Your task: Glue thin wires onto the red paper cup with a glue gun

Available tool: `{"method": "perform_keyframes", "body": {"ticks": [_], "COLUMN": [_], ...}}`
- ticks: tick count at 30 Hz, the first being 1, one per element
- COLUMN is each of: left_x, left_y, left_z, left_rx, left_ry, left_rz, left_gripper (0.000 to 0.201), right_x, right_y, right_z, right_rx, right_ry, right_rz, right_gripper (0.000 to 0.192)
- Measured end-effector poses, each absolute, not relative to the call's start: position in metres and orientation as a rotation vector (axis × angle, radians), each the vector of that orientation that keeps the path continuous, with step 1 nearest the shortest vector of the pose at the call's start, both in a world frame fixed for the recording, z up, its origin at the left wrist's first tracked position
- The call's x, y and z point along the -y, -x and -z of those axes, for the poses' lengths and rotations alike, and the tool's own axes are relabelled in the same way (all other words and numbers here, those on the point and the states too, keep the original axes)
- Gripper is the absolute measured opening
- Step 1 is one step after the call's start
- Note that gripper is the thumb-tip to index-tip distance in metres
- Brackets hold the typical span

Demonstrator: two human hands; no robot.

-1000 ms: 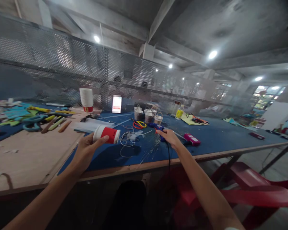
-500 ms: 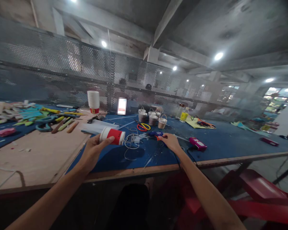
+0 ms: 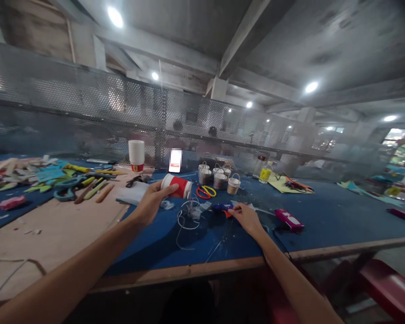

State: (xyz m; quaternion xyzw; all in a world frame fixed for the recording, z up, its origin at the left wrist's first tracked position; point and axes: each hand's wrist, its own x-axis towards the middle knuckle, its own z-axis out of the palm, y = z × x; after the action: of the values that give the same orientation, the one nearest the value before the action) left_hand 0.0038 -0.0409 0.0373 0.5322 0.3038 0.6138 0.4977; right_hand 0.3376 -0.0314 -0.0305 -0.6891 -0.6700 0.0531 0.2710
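My left hand (image 3: pixel 154 201) is closed round a red and white paper cup (image 3: pixel 181 186), held tilted on its side above the blue mat. On the right, my right hand (image 3: pixel 246 216) has its fingers on a blue glue gun (image 3: pixel 220 207) with an orange trigger, which lies low at the mat. A tangle of white cord (image 3: pixel 189 222) and clear plastic bits lies between the two hands. Behind the glue gun are scissors (image 3: pixel 205 192) with red and yellow handles. Several small bucket-shaped cups (image 3: pixel 234 184) with handles stand farther back.
A stack of paper cups (image 3: pixel 136 153) stands at the back left, beside a lit phone (image 3: pixel 175 160). Tools, including blue-handled scissors (image 3: pixel 65 191), lie on the wooden board (image 3: pixel 64 229). A magenta box-shaped object (image 3: pixel 289 220) and a yellow-labelled bottle (image 3: pixel 265 174) are to the right.
The view has shifted, so the table sits lower in the picture. My left hand has brought the paper cup rightward, nearer the scissors. My right hand stays at the glue gun.
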Motion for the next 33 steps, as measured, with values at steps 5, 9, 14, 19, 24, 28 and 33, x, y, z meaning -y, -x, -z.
{"method": "perform_keyframes", "body": {"ticks": [5,9,14,19,24,28,33], "left_x": [0.026,0.02,0.019,0.018,0.014,0.009,0.01], "left_y": [-0.019,-0.016,-0.003,-0.002,-0.004,-0.003,-0.004], "left_z": [-0.047,-0.043,-0.039,-0.036,-0.025,-0.02,-0.02], "left_rx": [-0.724,-0.727,-0.762,-0.762,-0.796,-0.814,-0.84], "left_ry": [-1.219,-1.187,-1.165,-1.172,-1.201,-1.226,-1.237], "left_rz": [-1.385,-1.386,-1.392,-1.417,-1.399,-1.373,-1.389], "left_gripper": [0.02,0.021,0.022,0.021,0.018,0.018,0.016], "right_x": [0.038,0.026,0.001,0.002,0.008,0.011,0.012], "right_y": [-0.301,-0.244,-0.204,-0.207,-0.214,-0.219,-0.225], "right_z": [-0.001,-0.026,-0.019,-0.014,-0.019,-0.024,-0.026], "right_rx": [1.775,1.858,1.76,1.734,1.721,1.712,1.761], "right_ry": [1.437,0.978,0.903,0.933,0.894,0.878,0.936], "right_rz": [-0.143,-0.662,-1.047,-1.208,-1.125,-1.069,-1.07], "right_gripper": [0.022,0.036,0.045,0.033,0.015,0.019,0.025]}}
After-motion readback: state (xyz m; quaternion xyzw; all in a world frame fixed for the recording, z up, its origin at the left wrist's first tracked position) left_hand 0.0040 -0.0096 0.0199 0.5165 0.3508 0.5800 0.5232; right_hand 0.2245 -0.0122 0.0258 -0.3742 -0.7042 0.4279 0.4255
